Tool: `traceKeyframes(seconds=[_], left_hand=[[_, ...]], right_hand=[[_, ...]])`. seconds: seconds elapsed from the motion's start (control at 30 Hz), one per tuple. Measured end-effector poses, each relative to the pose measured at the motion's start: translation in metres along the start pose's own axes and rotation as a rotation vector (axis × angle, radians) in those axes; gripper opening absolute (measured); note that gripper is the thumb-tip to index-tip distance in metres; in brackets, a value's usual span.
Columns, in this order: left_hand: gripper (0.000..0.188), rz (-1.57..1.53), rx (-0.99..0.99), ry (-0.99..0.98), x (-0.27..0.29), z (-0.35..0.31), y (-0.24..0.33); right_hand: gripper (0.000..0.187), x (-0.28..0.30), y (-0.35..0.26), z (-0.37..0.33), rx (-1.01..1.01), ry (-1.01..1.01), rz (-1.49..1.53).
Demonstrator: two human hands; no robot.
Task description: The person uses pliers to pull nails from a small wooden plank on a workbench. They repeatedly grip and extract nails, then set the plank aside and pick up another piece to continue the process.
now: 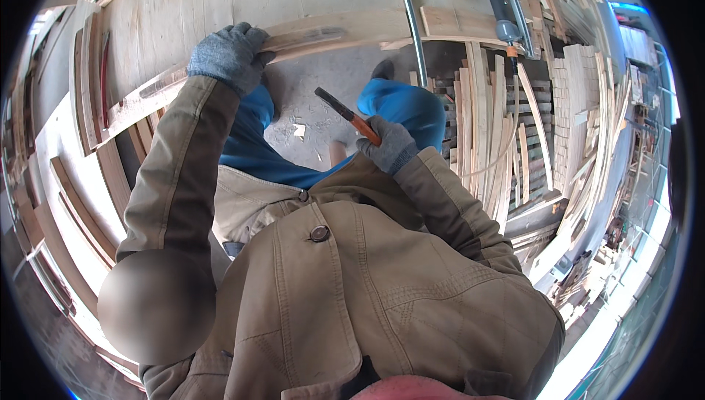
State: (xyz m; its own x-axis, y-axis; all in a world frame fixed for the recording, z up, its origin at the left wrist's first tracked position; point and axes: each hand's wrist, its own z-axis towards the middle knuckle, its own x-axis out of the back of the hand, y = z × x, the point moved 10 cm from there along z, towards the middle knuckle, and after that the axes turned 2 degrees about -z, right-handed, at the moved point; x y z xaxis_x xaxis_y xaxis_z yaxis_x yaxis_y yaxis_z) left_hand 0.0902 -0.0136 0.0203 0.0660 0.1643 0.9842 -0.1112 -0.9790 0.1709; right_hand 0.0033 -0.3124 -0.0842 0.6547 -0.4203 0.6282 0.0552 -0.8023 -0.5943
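My left hand [229, 55], in a grey work glove, is at the front edge of a large pale wooden panel [176, 11]. Its fingers are bent over a wooden strip [330, 35] along that edge, with the thumb on the near side. Lower and to the right, my right hand [391, 144], gloved alike, is closed round the orange grip of a hand tool [339, 106] with a long dark head. The tool tilts up to the left, above the floor between my legs and apart from the panel. Seen from this side, its exact kind is unclear.
Across the panel runs a metal rod [411, 22]. An air nail gun [501, 11] with a hose lies at the upper right. Stacked wooden slats [481, 117] fill the right side; more boards [88, 77] stand at the left. Shavings and a scrap [299, 131] lie on the floor.
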Motion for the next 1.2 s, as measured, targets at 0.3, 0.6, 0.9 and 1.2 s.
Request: traceKeyframes(seconds=[0.3,0.6,0.9,1.2], left_hand=[[0.037,0.019,0.056,-0.105,0.004,-0.002,0.0],[0.036,-0.012,0.015,-0.031,0.006,-0.002,0.001],[0.037,0.021,0.056,-0.104,0.001,0.0,-0.002],[0.038,0.032,0.095,-0.138,0.0,0.001,-0.001]], right_hand=[[0.037,-0.015,-0.008,-0.008,0.039,-0.059,0.56],[0.039,-0.03,-0.046,-0.014,-0.011,-0.273,0.945],[0.048,-0.038,-0.06,0.013,-0.004,-0.343,1.098],[0.047,-0.044,-0.061,0.027,0.039,-0.385,1.382]])
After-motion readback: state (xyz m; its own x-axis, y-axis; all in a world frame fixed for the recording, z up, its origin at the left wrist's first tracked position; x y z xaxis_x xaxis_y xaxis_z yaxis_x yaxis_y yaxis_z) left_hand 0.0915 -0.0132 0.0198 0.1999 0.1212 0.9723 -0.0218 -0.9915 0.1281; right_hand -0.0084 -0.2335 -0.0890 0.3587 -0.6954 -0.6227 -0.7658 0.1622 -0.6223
